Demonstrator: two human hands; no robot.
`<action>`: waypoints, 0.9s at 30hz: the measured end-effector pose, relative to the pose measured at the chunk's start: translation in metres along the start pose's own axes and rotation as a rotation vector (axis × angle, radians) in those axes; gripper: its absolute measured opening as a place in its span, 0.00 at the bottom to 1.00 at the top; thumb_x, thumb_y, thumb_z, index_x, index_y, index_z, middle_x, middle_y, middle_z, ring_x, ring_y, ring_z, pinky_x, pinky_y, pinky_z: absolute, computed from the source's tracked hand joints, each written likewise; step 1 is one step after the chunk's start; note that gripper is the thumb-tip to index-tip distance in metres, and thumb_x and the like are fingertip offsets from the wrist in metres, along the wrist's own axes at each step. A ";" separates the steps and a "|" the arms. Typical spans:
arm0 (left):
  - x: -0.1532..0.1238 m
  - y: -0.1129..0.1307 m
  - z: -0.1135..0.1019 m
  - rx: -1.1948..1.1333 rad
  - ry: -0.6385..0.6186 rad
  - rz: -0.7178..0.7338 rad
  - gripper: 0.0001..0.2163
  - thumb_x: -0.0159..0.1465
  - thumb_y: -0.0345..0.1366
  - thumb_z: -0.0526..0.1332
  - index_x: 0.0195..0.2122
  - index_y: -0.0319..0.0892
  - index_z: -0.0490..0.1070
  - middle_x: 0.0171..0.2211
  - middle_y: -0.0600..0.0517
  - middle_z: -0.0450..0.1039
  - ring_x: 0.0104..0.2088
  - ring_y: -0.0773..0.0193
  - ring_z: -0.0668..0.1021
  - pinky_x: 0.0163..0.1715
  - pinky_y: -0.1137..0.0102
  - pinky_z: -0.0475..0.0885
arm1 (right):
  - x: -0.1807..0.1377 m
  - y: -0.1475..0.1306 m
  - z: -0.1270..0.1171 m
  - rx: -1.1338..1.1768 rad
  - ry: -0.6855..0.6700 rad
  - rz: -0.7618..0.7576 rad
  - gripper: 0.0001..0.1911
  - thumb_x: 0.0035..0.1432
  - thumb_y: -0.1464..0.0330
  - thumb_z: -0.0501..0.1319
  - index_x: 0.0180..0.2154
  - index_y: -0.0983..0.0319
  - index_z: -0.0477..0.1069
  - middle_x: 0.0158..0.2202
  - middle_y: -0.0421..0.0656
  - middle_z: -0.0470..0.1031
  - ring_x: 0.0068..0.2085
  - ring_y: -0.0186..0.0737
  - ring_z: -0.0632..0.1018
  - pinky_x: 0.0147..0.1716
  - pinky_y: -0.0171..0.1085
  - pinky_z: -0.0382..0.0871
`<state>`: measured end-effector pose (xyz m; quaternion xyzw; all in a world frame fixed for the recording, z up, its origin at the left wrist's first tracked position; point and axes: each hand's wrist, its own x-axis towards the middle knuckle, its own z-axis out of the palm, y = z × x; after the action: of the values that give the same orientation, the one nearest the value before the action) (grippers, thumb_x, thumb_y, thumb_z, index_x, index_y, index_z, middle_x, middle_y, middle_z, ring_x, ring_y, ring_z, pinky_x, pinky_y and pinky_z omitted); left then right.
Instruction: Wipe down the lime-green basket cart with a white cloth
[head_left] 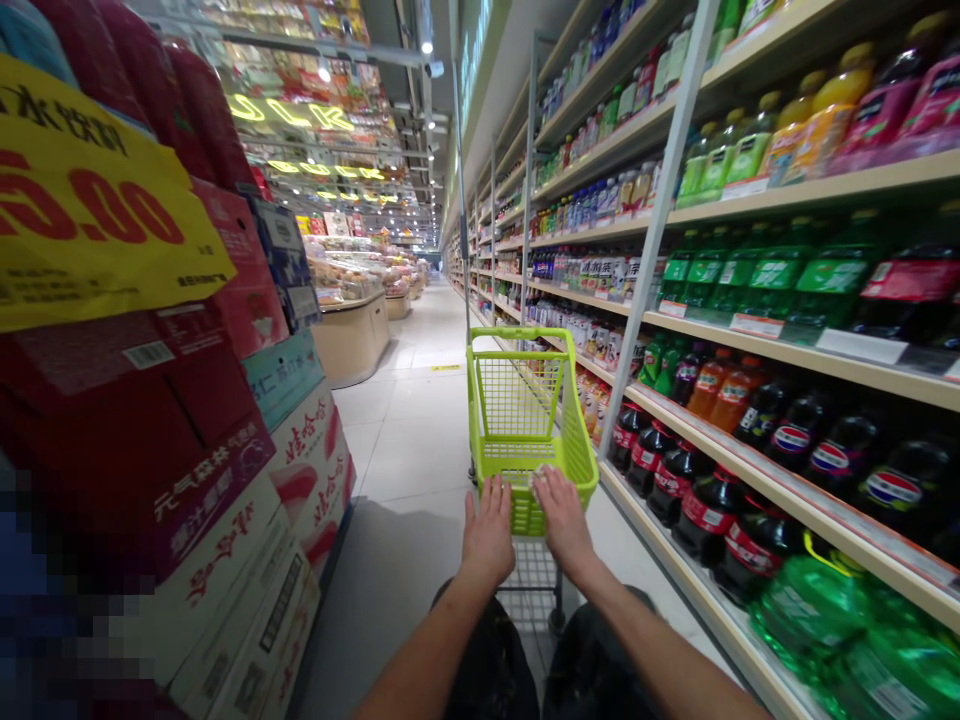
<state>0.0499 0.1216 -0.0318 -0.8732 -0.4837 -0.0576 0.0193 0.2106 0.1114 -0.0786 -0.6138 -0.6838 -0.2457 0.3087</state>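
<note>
A lime-green shopping cart (525, 400) stands in a supermarket aisle right in front of me, and its basket looks empty. My left hand (489, 530) rests on the near rim of the cart with fingers curled over the handle. Beside it, my right hand (561, 520) grips the same handle, fingers wrapped over the edge. Both forearms reach forward from the bottom of the view. The handle itself is mostly hidden under my hands.
Shelves (750, 330) of soft-drink bottles line the right side. Stacked red and white cartons (225, 470) with a yellow price sign (90, 210) stand on the left. A tiled aisle floor (420, 400) runs ahead toward display counters (352, 330).
</note>
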 end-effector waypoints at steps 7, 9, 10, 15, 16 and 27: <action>-0.001 -0.002 -0.002 -0.003 -0.012 0.006 0.34 0.52 0.31 0.49 0.61 0.34 0.39 0.63 0.45 0.35 0.62 0.55 0.41 0.58 0.50 0.40 | -0.001 0.025 -0.008 -0.019 0.016 0.084 0.22 0.56 0.78 0.46 0.51 0.62 0.63 0.57 0.50 0.60 0.60 0.47 0.53 0.52 0.52 0.53; 0.000 0.000 0.000 -0.003 -0.007 -0.002 0.35 0.51 0.32 0.50 0.61 0.34 0.38 0.63 0.45 0.34 0.62 0.55 0.40 0.58 0.50 0.40 | -0.004 0.037 -0.011 -0.037 0.033 0.147 0.22 0.56 0.78 0.46 0.51 0.62 0.63 0.57 0.51 0.59 0.60 0.47 0.53 0.53 0.53 0.52; 0.000 0.001 0.001 0.001 -0.005 -0.005 0.35 0.51 0.32 0.50 0.61 0.33 0.39 0.63 0.45 0.34 0.62 0.54 0.40 0.58 0.51 0.40 | -0.005 0.036 -0.011 -0.030 0.031 0.148 0.22 0.56 0.78 0.46 0.52 0.62 0.63 0.57 0.51 0.58 0.60 0.47 0.53 0.53 0.52 0.52; 0.000 0.002 -0.002 0.006 -0.017 0.009 0.35 0.52 0.32 0.49 0.61 0.34 0.39 0.63 0.45 0.35 0.62 0.55 0.40 0.58 0.50 0.40 | 0.003 -0.013 0.007 0.069 -0.020 -0.036 0.25 0.54 0.80 0.45 0.52 0.61 0.62 0.57 0.50 0.59 0.60 0.43 0.54 0.53 0.49 0.53; -0.001 0.002 -0.003 0.001 -0.023 0.015 0.34 0.52 0.32 0.49 0.61 0.35 0.39 0.63 0.46 0.36 0.62 0.56 0.41 0.58 0.50 0.40 | 0.005 -0.017 0.007 0.074 -0.034 -0.059 0.25 0.54 0.80 0.45 0.52 0.61 0.62 0.57 0.49 0.59 0.60 0.43 0.54 0.53 0.49 0.54; 0.001 0.013 -0.010 -0.059 -0.009 -0.058 0.33 0.52 0.31 0.49 0.61 0.35 0.42 0.63 0.46 0.40 0.62 0.56 0.45 0.58 0.51 0.42 | 0.005 -0.003 0.000 0.122 -0.032 0.098 0.26 0.53 0.80 0.45 0.53 0.62 0.62 0.57 0.50 0.60 0.59 0.44 0.55 0.53 0.51 0.54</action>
<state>0.0604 0.1147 -0.0215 -0.8592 -0.5070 -0.0683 -0.0104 0.2070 0.1142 -0.0744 -0.6305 -0.6714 -0.1783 0.3463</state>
